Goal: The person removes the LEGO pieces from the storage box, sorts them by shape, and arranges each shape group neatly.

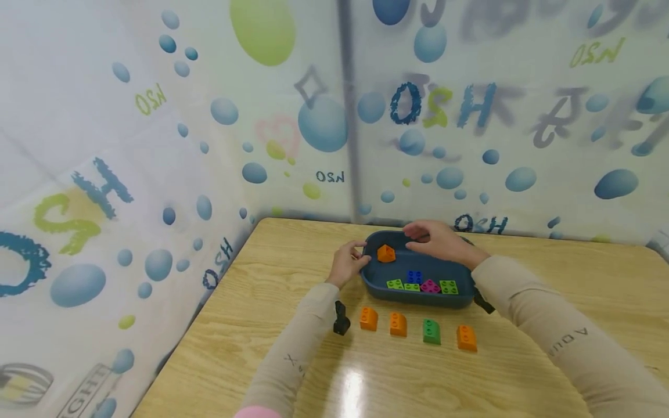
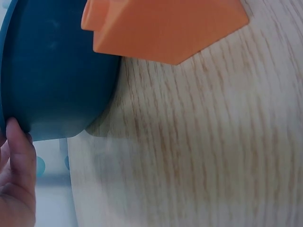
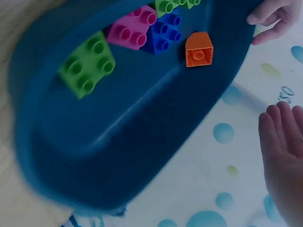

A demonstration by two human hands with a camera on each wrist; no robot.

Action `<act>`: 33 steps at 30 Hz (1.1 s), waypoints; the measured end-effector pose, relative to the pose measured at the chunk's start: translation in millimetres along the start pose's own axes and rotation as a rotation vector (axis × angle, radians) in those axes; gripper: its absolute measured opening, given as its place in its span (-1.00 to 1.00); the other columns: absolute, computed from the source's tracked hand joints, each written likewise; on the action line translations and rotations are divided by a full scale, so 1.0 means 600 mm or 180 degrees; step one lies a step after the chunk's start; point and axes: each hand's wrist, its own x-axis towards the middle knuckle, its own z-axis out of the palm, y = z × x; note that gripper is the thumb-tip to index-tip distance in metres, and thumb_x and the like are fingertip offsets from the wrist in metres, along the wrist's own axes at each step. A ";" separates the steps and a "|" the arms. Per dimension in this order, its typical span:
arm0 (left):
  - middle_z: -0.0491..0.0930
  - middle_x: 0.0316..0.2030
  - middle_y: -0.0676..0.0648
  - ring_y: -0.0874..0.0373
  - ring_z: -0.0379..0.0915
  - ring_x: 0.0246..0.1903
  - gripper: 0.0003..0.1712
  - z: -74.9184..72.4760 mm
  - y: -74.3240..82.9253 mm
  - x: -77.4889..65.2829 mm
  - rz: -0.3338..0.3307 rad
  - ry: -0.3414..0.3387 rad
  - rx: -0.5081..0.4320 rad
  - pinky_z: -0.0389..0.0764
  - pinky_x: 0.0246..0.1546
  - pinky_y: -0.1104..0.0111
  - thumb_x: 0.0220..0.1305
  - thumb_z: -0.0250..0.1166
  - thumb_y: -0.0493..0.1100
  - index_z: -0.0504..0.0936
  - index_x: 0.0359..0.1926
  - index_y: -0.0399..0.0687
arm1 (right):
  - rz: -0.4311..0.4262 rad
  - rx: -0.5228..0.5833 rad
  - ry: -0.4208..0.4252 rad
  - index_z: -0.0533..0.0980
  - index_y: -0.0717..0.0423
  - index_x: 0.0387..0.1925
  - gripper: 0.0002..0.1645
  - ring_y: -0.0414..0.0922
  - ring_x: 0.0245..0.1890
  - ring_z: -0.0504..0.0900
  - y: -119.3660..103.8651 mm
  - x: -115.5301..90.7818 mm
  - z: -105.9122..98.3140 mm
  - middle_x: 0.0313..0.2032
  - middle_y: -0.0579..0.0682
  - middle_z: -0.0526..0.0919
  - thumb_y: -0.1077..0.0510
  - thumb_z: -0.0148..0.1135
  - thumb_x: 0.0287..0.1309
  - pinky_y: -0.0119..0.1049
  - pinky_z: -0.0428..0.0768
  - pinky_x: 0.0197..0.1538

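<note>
A dark blue tray (image 1: 418,299) stands on the table with several toy bricks inside. My left hand (image 1: 348,262) pinches its left end; in the left wrist view a digit of that hand (image 2: 19,165) lies against the tray wall (image 2: 52,85). Over the far side of the tray hovers my right hand (image 1: 439,241), holding nothing, and its fingers look straight in the right wrist view. Nearest the left hand inside the tray lies an orange brick (image 1: 386,253) on its side. Lime green bricks (image 1: 448,287), a magenta brick (image 1: 430,286) and a blue brick (image 1: 414,277) gather along the near wall.
In front of the tray, a row on the wooden table (image 1: 292,249) has orange bricks (image 1: 368,319), (image 1: 398,324), (image 1: 467,338) and a green brick (image 1: 431,331). Black wrist camera parts (image 1: 341,318) show by the left sleeve. A patterned curtain (image 1: 439,151) hangs behind the table.
</note>
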 end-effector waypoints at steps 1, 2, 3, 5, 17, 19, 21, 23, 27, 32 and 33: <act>0.41 -0.51 -0.09 0.20 0.34 -0.64 -0.60 0.000 -0.001 0.001 -0.0013 -0.0001 -0.0013 0.51 -0.65 0.44 0.11 0.23 -0.29 0.48 0.02 -0.23 | -0.0014 0.0002 -0.0006 0.39 0.35 -0.01 -0.57 0.09 -0.11 0.48 0.002 0.008 0.006 -0.09 0.24 0.48 0.23 0.16 0.09 -0.08 0.46 -0.05; 0.40 -0.51 -0.09 0.20 0.34 -0.65 -0.60 0.001 -0.001 0.001 -0.0023 -0.0002 -0.0023 0.51 -0.65 0.44 0.11 0.23 -0.29 0.48 0.02 -0.22 | -0.0025 0.0004 -0.0015 0.39 0.36 -0.01 -0.57 0.09 -0.11 0.48 0.004 0.016 0.011 -0.09 0.25 0.48 0.23 0.17 0.09 -0.09 0.47 -0.06; 0.40 -0.51 -0.09 0.20 0.34 -0.66 -0.60 0.002 -0.003 0.002 -0.0033 -0.0002 -0.0030 0.51 -0.65 0.44 0.11 0.24 -0.29 0.48 0.02 -0.21 | -0.0041 0.0009 -0.0023 0.39 0.38 -0.01 -0.57 0.10 -0.12 0.48 0.008 0.023 0.017 -0.09 0.27 0.48 0.24 0.17 0.09 -0.10 0.48 -0.06; 0.41 -0.52 -0.09 0.20 0.34 -0.67 -0.60 0.001 -0.004 0.003 -0.0041 0.0003 -0.0041 0.52 -0.65 0.43 0.10 0.24 -0.29 0.49 0.01 -0.20 | -0.0070 0.0022 -0.0042 0.39 0.41 -0.02 -0.56 0.11 -0.12 0.48 0.014 0.037 0.027 -0.09 0.30 0.48 0.24 0.17 0.08 -0.11 0.49 -0.07; 0.44 -0.54 -0.09 0.22 0.34 -0.64 -0.61 0.002 -0.005 0.003 0.0018 0.0041 -0.0076 0.50 -0.66 0.44 0.08 0.26 -0.32 0.50 -0.01 -0.21 | 0.0075 -0.0341 -0.0116 0.43 0.41 -0.08 -0.61 0.12 -0.15 0.51 0.043 0.085 0.061 -0.15 0.28 0.52 0.30 0.20 0.03 -0.10 0.48 -0.08; 0.44 -0.55 -0.08 0.22 0.34 -0.67 -0.61 0.001 -0.005 0.003 0.0020 0.0036 -0.0096 0.52 -0.66 0.40 0.08 0.25 -0.32 0.50 -0.01 -0.21 | 0.0117 -0.0379 -0.0200 0.42 0.40 -0.07 -0.61 0.11 -0.14 0.51 0.047 0.089 0.064 -0.14 0.26 0.52 0.29 0.19 0.04 -0.11 0.48 -0.07; 0.43 -0.55 -0.08 0.24 0.35 -0.69 -0.61 0.001 -0.006 0.002 0.0022 0.0030 -0.0108 0.53 -0.65 0.37 0.08 0.25 -0.32 0.50 -0.01 -0.22 | 0.0145 -0.0375 -0.0250 0.42 0.39 -0.06 -0.61 0.11 -0.13 0.50 0.049 0.093 0.064 -0.13 0.26 0.52 0.28 0.19 0.05 -0.11 0.48 -0.07; 0.43 -0.55 -0.06 0.25 0.35 -0.70 -0.61 0.001 -0.006 0.002 0.0021 0.0028 -0.0127 0.54 -0.65 0.37 0.08 0.25 -0.32 0.50 -0.01 -0.22 | 0.0135 -0.0395 -0.0277 0.42 0.39 -0.07 -0.61 0.11 -0.13 0.50 0.049 0.097 0.064 -0.13 0.26 0.52 0.28 0.19 0.05 -0.10 0.47 -0.06; 0.43 -0.57 -0.06 0.25 0.35 -0.72 -0.61 0.002 -0.006 0.002 0.0031 0.0020 -0.0108 0.51 -0.67 0.43 0.07 0.25 -0.32 0.50 -0.01 -0.23 | 0.0041 -0.0431 -0.0321 0.43 0.40 -0.08 -0.61 0.11 -0.14 0.51 0.052 0.102 0.061 -0.14 0.26 0.53 0.29 0.20 0.03 -0.10 0.47 -0.05; 0.44 -0.58 -0.07 0.26 0.33 -0.72 -0.60 0.001 -0.004 0.001 0.0082 0.0054 -0.0076 0.49 -0.69 0.46 0.07 0.26 -0.33 0.50 -0.01 -0.26 | 0.0004 -0.0419 -0.0389 0.44 0.41 -0.09 -0.60 0.12 -0.13 0.51 0.064 0.102 0.061 -0.14 0.26 0.53 0.26 0.22 0.02 -0.09 0.47 -0.06; 0.44 -0.58 -0.07 0.26 0.33 -0.72 -0.61 0.001 -0.005 0.001 0.0077 0.0056 -0.0085 0.49 -0.69 0.46 0.07 0.26 -0.33 0.50 -0.01 -0.26 | 0.0015 -0.0430 -0.0413 0.44 0.41 -0.08 -0.59 0.12 -0.13 0.51 0.066 0.101 0.062 -0.14 0.26 0.53 0.25 0.21 0.03 -0.08 0.47 -0.06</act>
